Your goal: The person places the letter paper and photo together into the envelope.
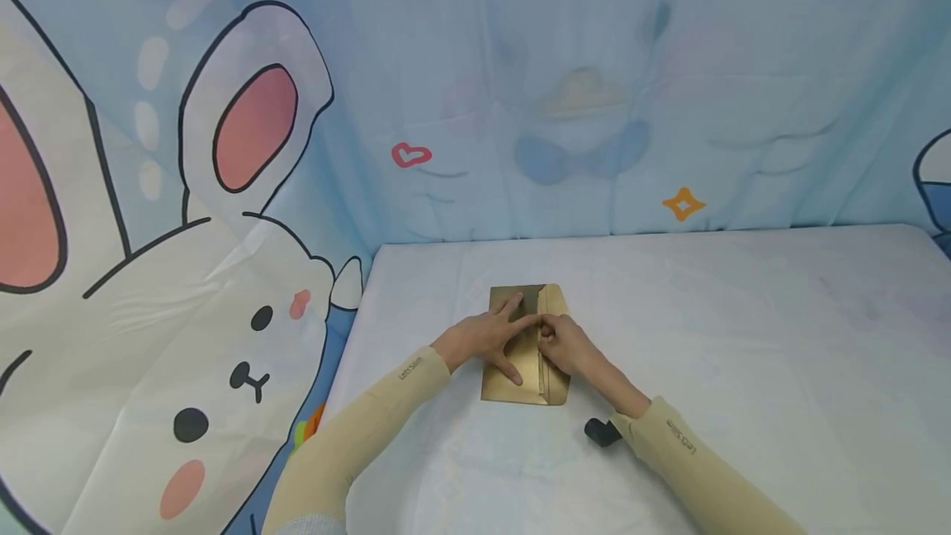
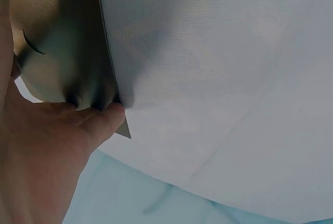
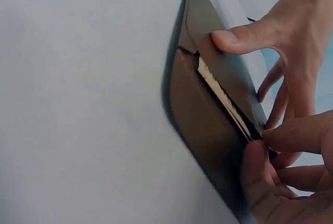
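A gold-brown paper envelope (image 1: 513,390) lies on the white-covered table, its flap (image 3: 200,115) folded out to the right. Spread fingers of my left hand (image 1: 483,335) rest on the envelope's face, the thumb toward its near edge. In the left wrist view, fingertips (image 2: 112,117) lie along the envelope's dark edge. At the opening by the flap, my right hand (image 1: 570,345) pinches the envelope's edge between thumb and curled fingers. A pale, rough-edged strip (image 3: 221,93) shows inside the slit. The right hand's grip partly hides the far end of the opening.
The white tabletop (image 1: 743,337) spreads around the envelope. A small black object (image 1: 600,432) shows beside the right sleeve's cuff. Behind the table hangs a light-blue printed curtain (image 1: 461,64), with a large cartoon rabbit (image 1: 223,295) on the left.
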Tool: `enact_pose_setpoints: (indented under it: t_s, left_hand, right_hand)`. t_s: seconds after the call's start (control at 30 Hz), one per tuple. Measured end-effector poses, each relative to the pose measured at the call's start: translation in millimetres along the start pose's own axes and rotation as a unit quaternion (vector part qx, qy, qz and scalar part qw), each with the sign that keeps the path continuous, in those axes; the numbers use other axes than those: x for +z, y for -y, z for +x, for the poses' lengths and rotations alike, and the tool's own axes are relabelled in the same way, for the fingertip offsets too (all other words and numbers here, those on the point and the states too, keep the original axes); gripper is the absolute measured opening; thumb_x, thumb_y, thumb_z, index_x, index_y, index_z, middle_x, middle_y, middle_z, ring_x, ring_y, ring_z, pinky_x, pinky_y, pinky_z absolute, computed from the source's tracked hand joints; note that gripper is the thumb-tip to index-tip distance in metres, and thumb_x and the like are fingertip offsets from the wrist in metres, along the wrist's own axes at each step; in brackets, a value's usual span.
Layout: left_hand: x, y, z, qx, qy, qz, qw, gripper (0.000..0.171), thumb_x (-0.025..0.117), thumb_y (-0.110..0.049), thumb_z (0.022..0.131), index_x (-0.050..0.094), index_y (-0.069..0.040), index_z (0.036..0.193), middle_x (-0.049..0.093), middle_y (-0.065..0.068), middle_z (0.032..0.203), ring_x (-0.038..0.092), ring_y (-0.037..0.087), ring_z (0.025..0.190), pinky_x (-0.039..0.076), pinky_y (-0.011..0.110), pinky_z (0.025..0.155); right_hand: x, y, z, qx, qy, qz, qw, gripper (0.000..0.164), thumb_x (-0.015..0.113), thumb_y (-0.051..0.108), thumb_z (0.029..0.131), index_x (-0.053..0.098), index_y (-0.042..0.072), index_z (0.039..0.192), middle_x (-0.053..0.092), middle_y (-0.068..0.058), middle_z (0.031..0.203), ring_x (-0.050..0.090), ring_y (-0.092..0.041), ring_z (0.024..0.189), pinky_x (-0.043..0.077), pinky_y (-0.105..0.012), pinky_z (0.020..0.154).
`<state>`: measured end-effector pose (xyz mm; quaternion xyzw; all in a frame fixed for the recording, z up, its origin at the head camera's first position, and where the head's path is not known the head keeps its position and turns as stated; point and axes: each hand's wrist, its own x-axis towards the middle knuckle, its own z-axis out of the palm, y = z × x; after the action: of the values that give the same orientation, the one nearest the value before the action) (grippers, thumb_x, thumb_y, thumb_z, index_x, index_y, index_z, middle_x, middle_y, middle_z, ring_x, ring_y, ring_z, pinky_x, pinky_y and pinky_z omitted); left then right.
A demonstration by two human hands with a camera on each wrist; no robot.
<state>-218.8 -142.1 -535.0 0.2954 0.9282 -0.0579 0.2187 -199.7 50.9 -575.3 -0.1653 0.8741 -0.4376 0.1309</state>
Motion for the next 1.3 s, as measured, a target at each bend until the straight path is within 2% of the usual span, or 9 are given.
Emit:
enact_pose_setpoints:
  t_s: [0.23, 0.4, 0.53, 0.67, 0.87, 1.0, 1.1, 1.2, 1.3]
  left_hand:
    - [2.7, 1.7, 1.1, 0.002, 0.005, 0.027, 0.9996, 0.117, 0.069, -0.080, 0.069, 0.004, -0.044, 0.160, -0.001, 0.013, 0.170, 0.027, 0.033, 0.152, 0.056, 0.041, 0.090]
    - [0.6, 4.7, -1.0, 0.011, -0.004, 0.036, 0.9993, 0.118, 0.067, -0.081, 0.070, 0.003, -0.041, 0.161, 0.003, 0.013, 0.170, 0.025, 0.033, 0.153, 0.052, 0.044, 0.100]
    - [0.3, 7.1, -1.0, 0.024, -0.021, 0.036, 0.9989, 0.119, 0.069, -0.079, 0.071, 0.008, -0.034, 0.162, 0.007, 0.015, 0.170, 0.023, 0.034, 0.154, 0.047, 0.047, 0.107]
    - [-1.1, 8.5, 0.8, 0.031, -0.026, 0.031, 0.9987, 0.112, 0.067, -0.078, 0.075, 0.014, -0.031, 0.161, 0.008, 0.017, 0.169, 0.019, 0.036, 0.155, 0.040, 0.049, 0.113]
    - [-2.5, 10.2, 8.4, 0.018, -0.032, -0.014, 0.9992, 0.092, 0.053, -0.074, 0.089, 0.017, -0.032, 0.162, 0.007, 0.014, 0.170, 0.016, 0.033, 0.156, 0.031, 0.053, 0.119]
    - [1.5, 12.2, 13.7, 0.013, -0.069, -0.001, 0.9976, 0.085, 0.046, -0.072, 0.094, 0.020, -0.028, 0.162, 0.013, 0.013, 0.169, 0.020, 0.031, 0.155, 0.029, 0.053, 0.120]
    - [5.9, 12.5, 12.3, 0.006, -0.120, 0.012, 0.9927, 0.079, 0.045, -0.067, 0.098, 0.028, -0.022, 0.160, 0.023, 0.012, 0.167, 0.028, 0.030, 0.153, 0.032, 0.050, 0.119]
    - [6.1, 11.5, 3.7, -0.008, -0.171, 0.003, 0.9852, 0.071, 0.045, -0.059, 0.102, 0.034, -0.016, 0.157, 0.032, 0.012, 0.164, 0.034, 0.031, 0.150, 0.034, 0.048, 0.118]
    - [4.0, 14.1, -9.7, -0.034, -0.205, -0.012, 0.9781, 0.066, 0.042, -0.054, 0.105, 0.034, -0.014, 0.157, 0.032, 0.012, 0.164, 0.032, 0.033, 0.151, 0.033, 0.049, 0.118]
  right_hand:
    - [8, -4, -9, -0.028, -0.051, -0.128, 0.990, 0.058, 0.072, 0.013, 0.092, 0.049, -0.010, 0.140, 0.054, -0.024, 0.116, 0.054, -0.025, 0.090, 0.049, -0.040, 0.079]
    - [14, -7, -14, -0.070, -0.113, -0.190, 0.973, 0.064, 0.080, 0.019, 0.087, 0.052, -0.006, 0.138, 0.055, -0.022, 0.112, 0.051, -0.031, 0.091, 0.047, -0.042, 0.074]
    - [16, -13, -13, -0.098, -0.145, -0.220, 0.960, 0.059, 0.082, 0.023, 0.085, 0.058, -0.002, 0.133, 0.056, -0.020, 0.108, 0.051, -0.034, 0.092, 0.046, -0.046, 0.074]
    - [14, -18, -11, -0.119, -0.139, -0.241, 0.953, 0.050, 0.079, 0.025, 0.088, 0.064, 0.002, 0.130, 0.056, -0.018, 0.107, 0.051, -0.033, 0.089, 0.045, -0.044, 0.072]
    - [0, -20, -11, -0.157, -0.105, -0.259, 0.947, 0.039, 0.074, 0.020, 0.092, 0.067, 0.000, 0.125, 0.059, -0.017, 0.108, 0.054, -0.031, 0.088, 0.047, -0.043, 0.070]
    - [-15, -20, -13, -0.174, -0.061, -0.246, 0.951, 0.037, 0.070, 0.018, 0.096, 0.065, -0.003, 0.125, 0.064, -0.020, 0.117, 0.063, -0.035, 0.098, 0.053, -0.048, 0.081]
    - [-29, -20, -21, -0.154, -0.039, -0.244, 0.957, 0.045, 0.066, 0.021, 0.098, 0.059, -0.005, 0.134, 0.060, -0.027, 0.132, 0.061, -0.043, 0.117, 0.050, -0.054, 0.097]
    - [-46, -22, -34, -0.122, -0.047, -0.269, 0.954, 0.056, 0.064, 0.027, 0.099, 0.049, -0.004, 0.144, 0.049, -0.031, 0.146, 0.047, -0.048, 0.135, 0.041, -0.058, 0.109]
    - [-64, -28, -46, -0.110, -0.080, -0.298, 0.945, 0.062, 0.063, 0.030, 0.100, 0.044, -0.004, 0.148, 0.041, -0.032, 0.152, 0.035, -0.051, 0.142, 0.034, -0.061, 0.112]
